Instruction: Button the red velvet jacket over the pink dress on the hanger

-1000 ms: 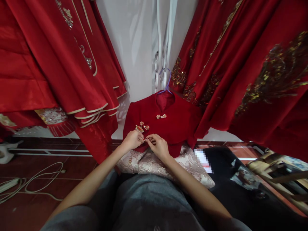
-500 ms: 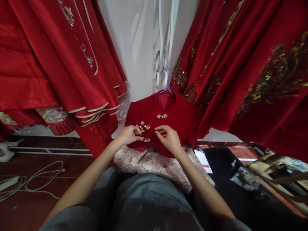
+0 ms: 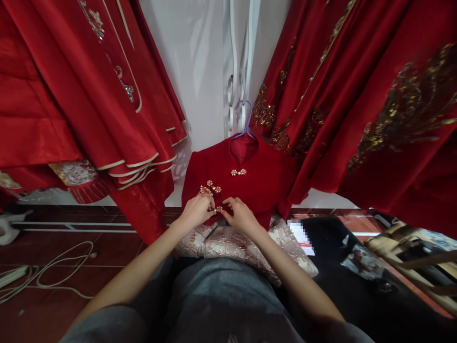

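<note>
Red jacket point(image 3: 264, 190) mid-frame, lower edge partly blocked by right wrist. Left hand point(image 3: 198, 208) and right hand point(image 3: 240, 215) close, not touching, fingertips at lower beaded clasp point(image 3: 218, 209); can't tell if either grips it. Phone point(image 3: 301, 237) pixelated, lower right.

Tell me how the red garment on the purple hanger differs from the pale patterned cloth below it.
Colour: the red garment is deep red, the pale cloth pinkish beige.
Surface: the red garment is mostly plain with beaded ornaments, while the pale cloth has a glinting pattern all over.
Pose: the red garment is spread out, its neck at the purple hanger; the pale cloth lies bunched below it.
Shared: both are fabric.
</note>
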`<state>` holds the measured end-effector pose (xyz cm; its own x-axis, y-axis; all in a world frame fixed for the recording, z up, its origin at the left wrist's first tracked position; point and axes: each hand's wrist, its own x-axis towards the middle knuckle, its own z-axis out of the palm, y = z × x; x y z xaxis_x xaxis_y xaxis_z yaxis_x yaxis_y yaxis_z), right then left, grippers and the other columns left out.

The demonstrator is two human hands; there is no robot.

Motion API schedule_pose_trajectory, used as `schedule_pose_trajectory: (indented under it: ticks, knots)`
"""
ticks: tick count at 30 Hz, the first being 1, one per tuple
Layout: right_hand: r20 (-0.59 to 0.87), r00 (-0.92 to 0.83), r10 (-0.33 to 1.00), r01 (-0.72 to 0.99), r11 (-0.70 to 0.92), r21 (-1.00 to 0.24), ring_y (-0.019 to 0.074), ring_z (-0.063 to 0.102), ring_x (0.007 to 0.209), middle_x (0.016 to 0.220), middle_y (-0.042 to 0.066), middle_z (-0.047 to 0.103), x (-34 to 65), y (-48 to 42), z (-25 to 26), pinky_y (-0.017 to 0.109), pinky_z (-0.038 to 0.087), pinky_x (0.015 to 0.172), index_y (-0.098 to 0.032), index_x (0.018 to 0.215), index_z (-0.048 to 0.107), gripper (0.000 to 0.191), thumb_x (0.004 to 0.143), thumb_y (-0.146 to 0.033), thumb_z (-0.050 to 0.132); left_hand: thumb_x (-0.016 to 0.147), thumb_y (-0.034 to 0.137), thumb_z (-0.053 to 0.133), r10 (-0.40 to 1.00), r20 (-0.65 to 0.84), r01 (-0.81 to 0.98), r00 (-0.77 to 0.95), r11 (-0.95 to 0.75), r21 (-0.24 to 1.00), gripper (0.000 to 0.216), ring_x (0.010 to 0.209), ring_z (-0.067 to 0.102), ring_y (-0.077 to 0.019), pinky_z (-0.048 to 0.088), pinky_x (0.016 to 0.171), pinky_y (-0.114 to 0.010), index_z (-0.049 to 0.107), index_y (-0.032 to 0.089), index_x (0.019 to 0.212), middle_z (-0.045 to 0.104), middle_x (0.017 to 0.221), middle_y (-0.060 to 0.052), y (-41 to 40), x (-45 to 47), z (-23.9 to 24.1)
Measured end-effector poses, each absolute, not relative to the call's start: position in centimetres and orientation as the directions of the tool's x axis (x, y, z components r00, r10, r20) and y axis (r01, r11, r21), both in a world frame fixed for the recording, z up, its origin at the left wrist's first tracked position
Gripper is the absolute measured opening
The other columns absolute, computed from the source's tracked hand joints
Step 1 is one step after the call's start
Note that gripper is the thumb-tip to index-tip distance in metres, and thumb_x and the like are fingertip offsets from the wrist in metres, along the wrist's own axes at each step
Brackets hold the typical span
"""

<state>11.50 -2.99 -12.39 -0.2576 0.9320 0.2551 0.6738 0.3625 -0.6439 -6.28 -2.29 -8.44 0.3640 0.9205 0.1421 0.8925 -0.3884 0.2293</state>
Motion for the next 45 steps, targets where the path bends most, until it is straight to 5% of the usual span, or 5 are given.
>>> schedule_pose_trajectory:
  ticks: [12,18,45]
  knots:
    - [0.344,-0.248,0.905,0.446,0.422,-0.789,0.0143,0.065,0.075,0.081,0.000,0.067,10.1,-1.9,-15.3,0.027,0.051,0.072,-0.021,0.084,0.058,0.008,0.078,-0.017,0.062,0.073,0.011,0.063,0.923,0.136,0.837,0.361,-0.384,0.389,0.011,0.072,0.067,-0.0153,0.046,0.065,-0.022,0.062,0.017,0.082,0.069,0.073,-0.001,-2.0,-6.2,-8.9]
    - [0.340,-0.246,0.908,0.385,0.414,-0.825,0.0142,0.066,0.073,0.079,0.000,0.068,10.0,-1.9,-15.2,0.026,0.052,0.071,-0.021,0.083,0.060,0.007,0.078,-0.019,0.064,0.074,0.014,0.066,0.929,0.092,0.869,0.360,-0.369,0.329,0.005,0.074,0.067,-0.0166,0.045,0.064,-0.023,0.065,0.016,0.078,0.070,0.074,-0.003,-2.1,-6.3,-8.8]
    - [0.243,-0.322,0.915,0.371,0.358,-0.857,0.0142,0.067,0.069,0.074,0.002,0.070,11.4,-1.5,-13.8,0.025,0.052,0.067,-0.018,0.080,0.063,0.011,0.073,-0.023,0.071,0.074,0.023,0.071,0.908,0.108,0.813,0.404,-0.411,0.413,0.011,0.070,0.065,-0.0147,0.043,0.062,-0.022,0.062,0.018,0.078,0.068,0.072,0.000,-1.9,-6.5,-8.6]
